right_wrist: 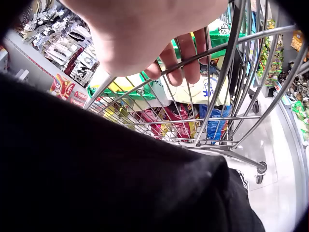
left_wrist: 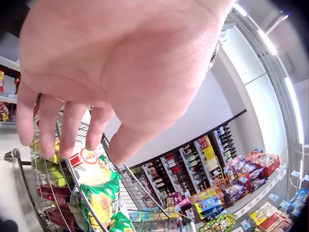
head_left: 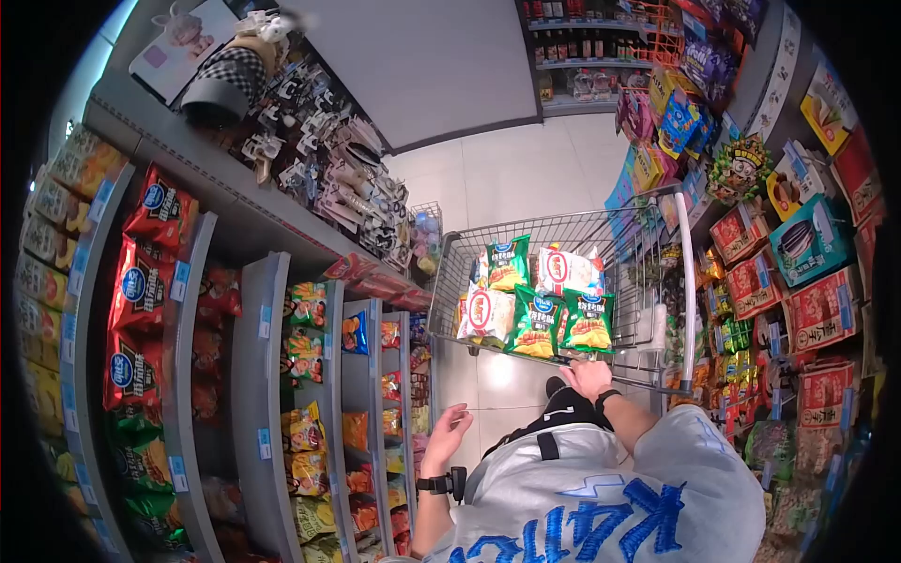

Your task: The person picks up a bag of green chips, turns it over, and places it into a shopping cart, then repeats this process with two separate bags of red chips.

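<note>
A person is standing in a shop aisle behind a wire shopping cart [head_left: 450, 272]. The right hand [head_left: 589, 377] is resting on the near rim of the cart, its fingers [right_wrist: 179, 60] curling over the top wire, as the right wrist view shows. The left hand [head_left: 447, 427] is hanging free beside the person's hip, well apart from the cart and nearer the snack shelves [head_left: 255, 375] on the left; its fingers [left_wrist: 48, 128] are loosely extended and holding nothing.

The cart is sitting directly ahead of both hands and is carrying a heap of snack bags: green chip bags [head_left: 537, 322] are lying at the near end, just beyond the right hand, and white bags with red logos [head_left: 484, 312] are lying beside and behind them. The shelves on both sides of the aisle are holding packaged snacks. A dark strap [head_left: 434, 484] is sitting around the left wrist.
</note>
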